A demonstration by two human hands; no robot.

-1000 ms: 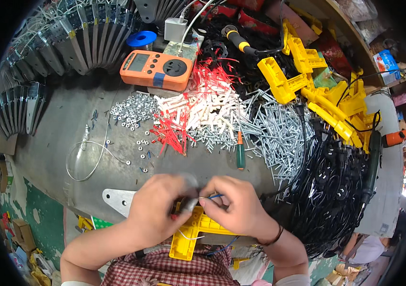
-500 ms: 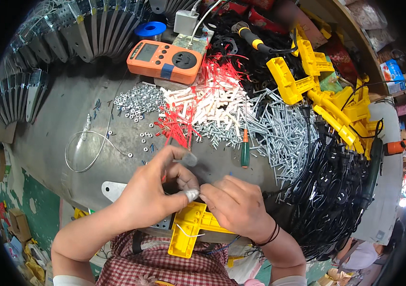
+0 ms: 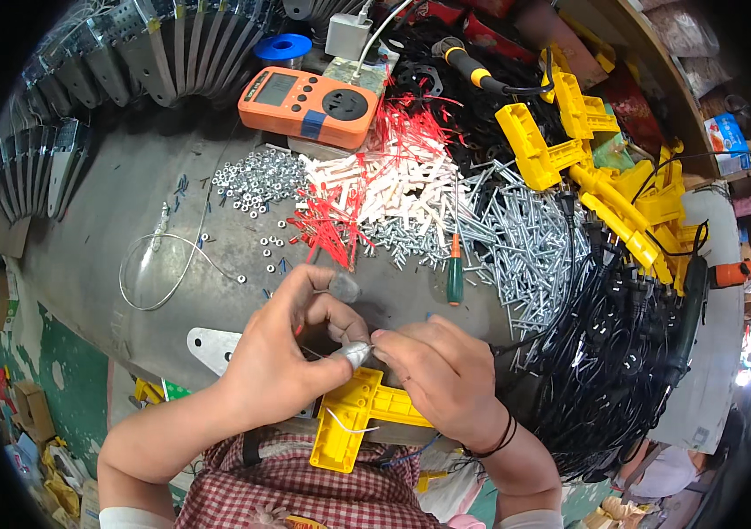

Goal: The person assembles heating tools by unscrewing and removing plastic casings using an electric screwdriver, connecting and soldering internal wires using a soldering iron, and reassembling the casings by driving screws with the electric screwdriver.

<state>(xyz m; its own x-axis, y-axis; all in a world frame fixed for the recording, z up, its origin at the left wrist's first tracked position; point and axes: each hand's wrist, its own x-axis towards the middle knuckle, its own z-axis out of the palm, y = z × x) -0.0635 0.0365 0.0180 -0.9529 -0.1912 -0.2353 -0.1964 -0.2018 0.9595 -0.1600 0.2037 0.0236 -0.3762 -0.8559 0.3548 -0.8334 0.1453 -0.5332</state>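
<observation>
My left hand (image 3: 283, 353) and my right hand (image 3: 446, 375) meet fingertip to fingertip above a yellow plastic housing (image 3: 345, 423). Grey-white covers wrap my left thumb and a left fingertip. Both hands are closed in a pinch; whatever they grip is too small or too hidden to name. A thin light strand shows beside my left thumb. Under my hands, the open T-shaped housing lies at the bench's front edge, with a short white wire (image 3: 351, 426) across it. A flat metal plate (image 3: 213, 346) with a hole sticks out beside my left wrist.
Beyond my hands lie piles of nuts (image 3: 256, 182), white sleeves (image 3: 406, 181), red wires (image 3: 327, 234) and long screws (image 3: 530, 256). A green-handled screwdriver (image 3: 454, 280) lies nearby. An orange meter (image 3: 308, 108) stands farther back. Black plug cords (image 3: 609, 353) and yellow housings (image 3: 622, 212) crowd the right.
My hands stay together over the housing. My right hand has turned slightly, its knuckles a little higher. The whole view has shifted a little.
</observation>
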